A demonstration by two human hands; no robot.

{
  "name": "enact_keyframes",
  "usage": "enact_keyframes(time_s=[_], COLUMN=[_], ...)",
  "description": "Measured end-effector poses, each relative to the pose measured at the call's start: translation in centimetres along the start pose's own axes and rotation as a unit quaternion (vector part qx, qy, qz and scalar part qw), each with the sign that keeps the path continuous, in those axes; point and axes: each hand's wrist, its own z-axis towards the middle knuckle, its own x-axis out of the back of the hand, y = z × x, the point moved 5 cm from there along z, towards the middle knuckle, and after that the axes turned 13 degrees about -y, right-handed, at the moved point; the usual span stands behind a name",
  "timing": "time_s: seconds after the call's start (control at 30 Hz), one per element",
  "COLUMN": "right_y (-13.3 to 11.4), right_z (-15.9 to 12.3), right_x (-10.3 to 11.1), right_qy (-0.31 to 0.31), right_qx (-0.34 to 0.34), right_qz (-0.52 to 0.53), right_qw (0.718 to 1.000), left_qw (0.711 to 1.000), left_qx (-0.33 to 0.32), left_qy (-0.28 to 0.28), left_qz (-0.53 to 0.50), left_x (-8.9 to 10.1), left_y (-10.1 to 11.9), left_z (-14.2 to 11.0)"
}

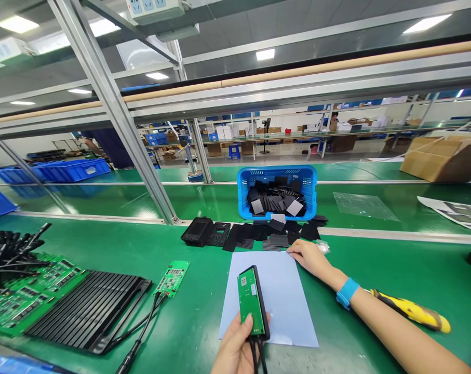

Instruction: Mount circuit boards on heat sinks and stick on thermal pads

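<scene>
My left hand (pixel 239 337) grips a green circuit board (pixel 251 298) seated in a black housing, tilted upright, with black cables hanging from its lower end. Beneath it lies a light blue sheet (pixel 285 301) on the green bench. At the sheet's far right corner, my right hand (pixel 307 255) has thumb and fingertips pinched together on the edge. Just beyond that hand are loose black pads (pixel 274 239), some ridged, and a small clear plastic scrap (pixel 323 246). A blue basket (pixel 243 210) full of similar dark and grey pieces stands tipped toward me behind them.
Left of the sheet lie a circuit board with cables (pixel 173 278), a ribbed black panel (pixel 89 306) and several boards with bundled cables (pixel 15 249). An opened black case (pixel 198 231) sits near a metal post (pixel 114 109). A yellow-black screwdriver (pixel 414 310) lies by my right forearm.
</scene>
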Motion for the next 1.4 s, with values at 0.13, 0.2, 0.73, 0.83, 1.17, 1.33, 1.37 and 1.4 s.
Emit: enact_keyframes(time_s=[0.13, 0.2, 0.73, 0.83, 1.17, 1.33, 1.37, 1.4], right_y=[0.0, 0.0, 0.0, 0.1, 0.9, 1.0, 0.9, 0.8], right_z=[-0.1, 0.0, -0.1, 0.1, 1.5, 1.6, 1.6, 1.6], right_x=[0.0, 0.0, -0.3, -0.3, -0.3, -0.1, 0.0, 0.0], right_qy=[0.009, 0.014, 0.001, 0.002, -0.038, -0.050, -0.052, -0.054], right_qx=[0.000, -0.005, 0.007, -0.001, -0.016, -0.010, -0.006, -0.001], right_qz=[0.004, 0.000, -0.005, -0.009, -0.019, -0.016, -0.016, -0.017], right_qw=[1.000, 1.000, 1.000, 1.000, 0.999, 0.999, 0.999, 0.998], left_qw=[0.999, 0.999, 0.996, 0.996, 0.996, 0.995, 0.995, 0.995], left_qx=[-0.004, 0.000, 0.007, 0.005, 0.003, 0.007, 0.008, 0.008], left_qy=[-0.046, -0.053, -0.092, -0.093, -0.090, -0.087, -0.088, -0.088], left_qz=[-0.005, -0.002, 0.020, 0.018, 0.025, 0.037, 0.037, 0.036], left_x=[-0.2, -0.3, -0.8, -0.8, -1.1, -0.7, -0.7, -0.6], left_y=[-0.2, -0.4, -0.4, -0.4, -0.3, -0.4, -0.5, -0.5], left_z=[0.0, -0.1, -0.4, -0.4, -0.5, -0.4, -0.3, -0.3])
